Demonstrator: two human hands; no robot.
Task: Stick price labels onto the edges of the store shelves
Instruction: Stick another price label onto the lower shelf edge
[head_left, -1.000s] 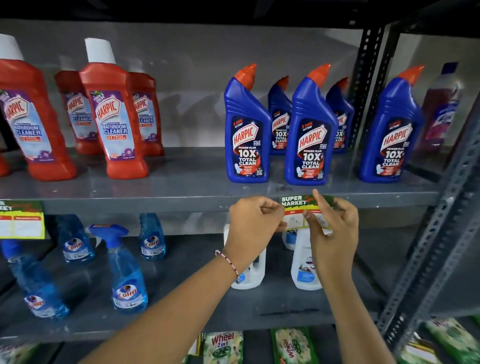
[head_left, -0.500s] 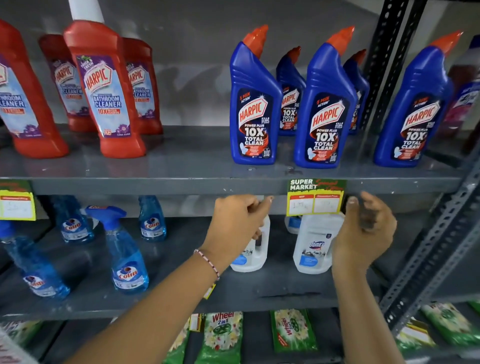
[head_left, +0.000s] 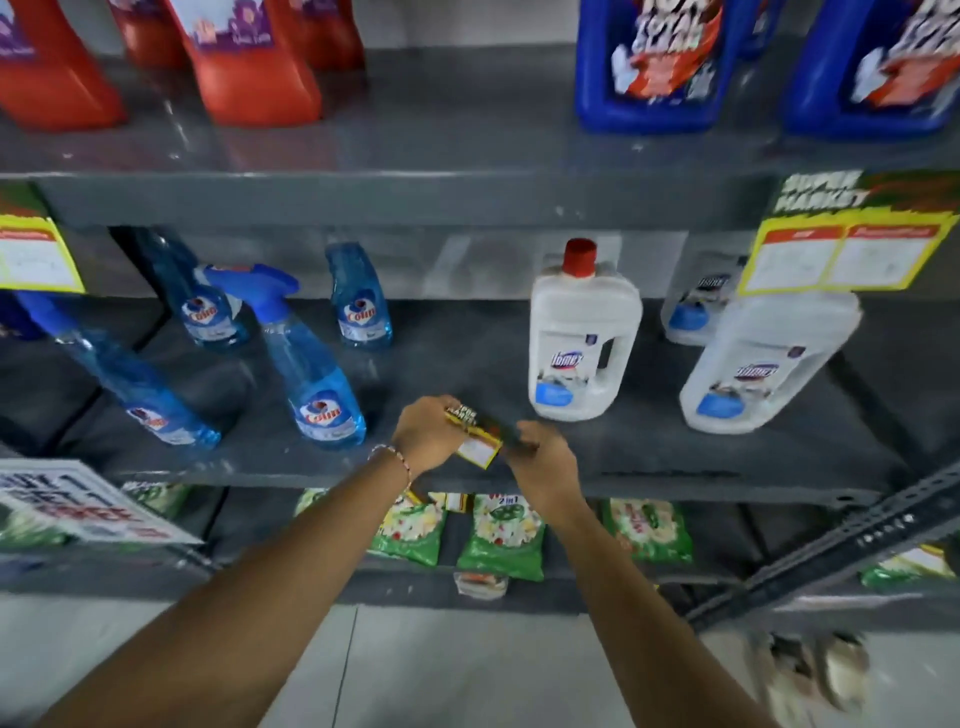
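Pinching a fresh price label (head_left: 475, 439) between both hands just above the front edge of the middle shelf (head_left: 675, 480), tilted and not yet stuck, likely for peeling or lining up before pressing on. Left hand (head_left: 426, 434) curled shut on the label's upper left end, right hand (head_left: 540, 460) closed on its right end, fingertips hidden by blur. Label stuck already on the upper shelf edge (head_left: 847, 244).

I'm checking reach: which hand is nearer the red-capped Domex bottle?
Right. The right hand sits just below and in front of the Domex bottle; the left hand is farther off to its left, both pinching a label.
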